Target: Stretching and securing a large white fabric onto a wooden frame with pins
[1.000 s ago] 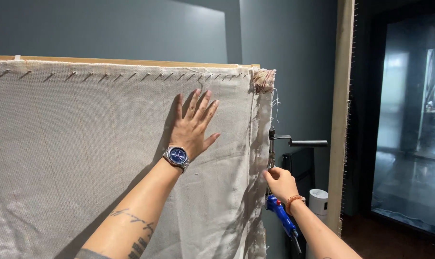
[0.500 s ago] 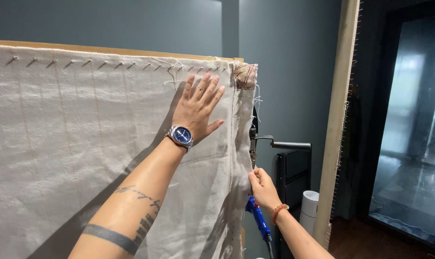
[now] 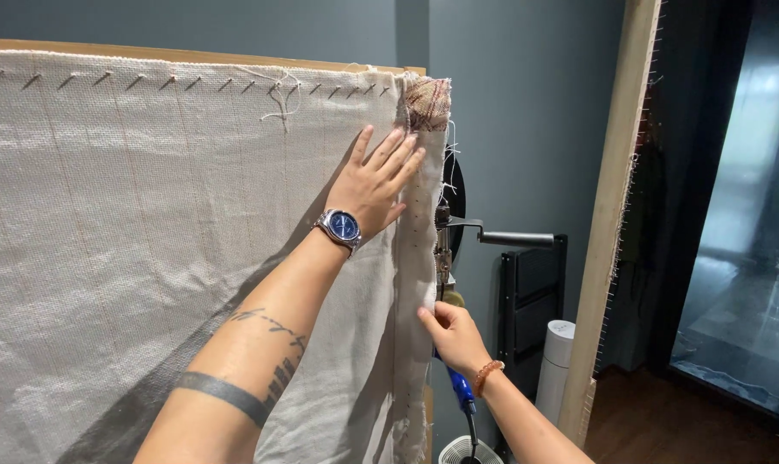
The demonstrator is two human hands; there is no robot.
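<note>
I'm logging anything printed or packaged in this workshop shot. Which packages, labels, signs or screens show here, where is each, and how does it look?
No packages, signs or screens show.
White cylinder: low right, beside the black stand; a small dark mark near its top may be a label, too small to tell.
Wristwatch: on the left hand, which presses the cloth; round blue dial, silver band.

packages: none | labels: none | signs: none | screens: none

Right hand [image 3: 452,335] lower along cloth edge [image 3: 415,283]
</note>
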